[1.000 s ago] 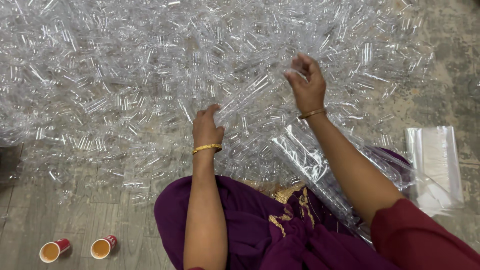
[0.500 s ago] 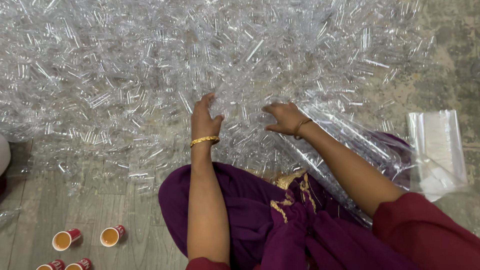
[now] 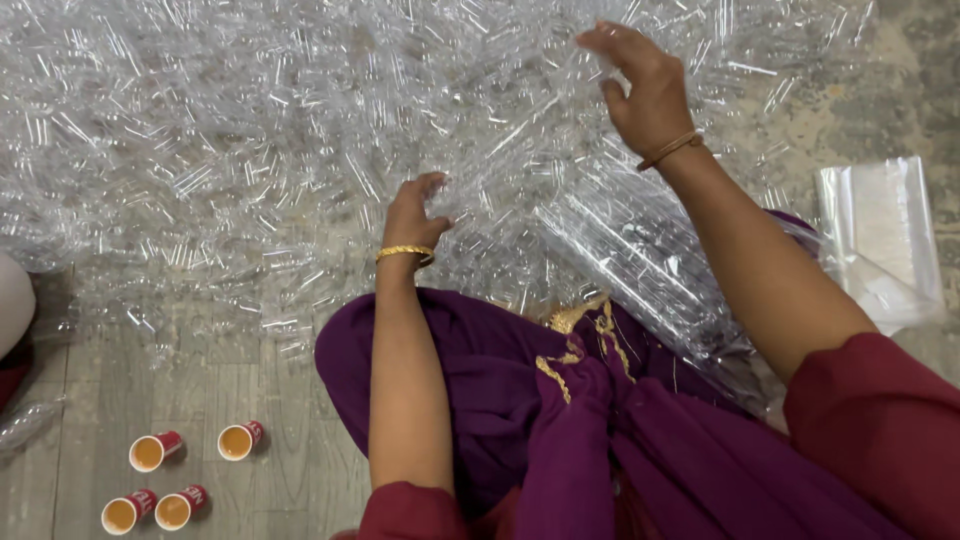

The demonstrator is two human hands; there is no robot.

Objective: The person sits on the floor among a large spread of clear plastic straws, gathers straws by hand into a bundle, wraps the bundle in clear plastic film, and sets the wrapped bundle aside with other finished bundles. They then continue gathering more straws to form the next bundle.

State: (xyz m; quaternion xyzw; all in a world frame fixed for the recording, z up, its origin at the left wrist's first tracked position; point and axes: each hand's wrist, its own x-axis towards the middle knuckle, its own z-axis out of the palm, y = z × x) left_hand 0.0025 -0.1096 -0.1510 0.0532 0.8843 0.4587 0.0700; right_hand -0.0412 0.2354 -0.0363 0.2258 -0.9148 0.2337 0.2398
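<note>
A wide heap of clear plastic tubes (image 3: 250,130) covers the floor in front of me. My left hand (image 3: 415,215), with a gold bangle on the wrist, rests on the near edge of the heap with its fingers curled among the tubes. My right hand (image 3: 645,90) is raised over the far part of the heap, fingers bent and pinching at some tubes; what it holds is hard to make out. A clear plastic bag packed with tubes (image 3: 640,260) lies under my right forearm, against my purple-clad lap (image 3: 560,420).
Several small red paper cups of tea (image 3: 155,450) stand on the grey floor at lower left. A stack of flat clear bags (image 3: 880,230) lies at the right. Part of another person (image 3: 12,310) shows at the left edge.
My right hand has gone from low on the heap beside the bag up and away to the far part of the heap. My left hand has stayed at the near edge, fingers now curled.
</note>
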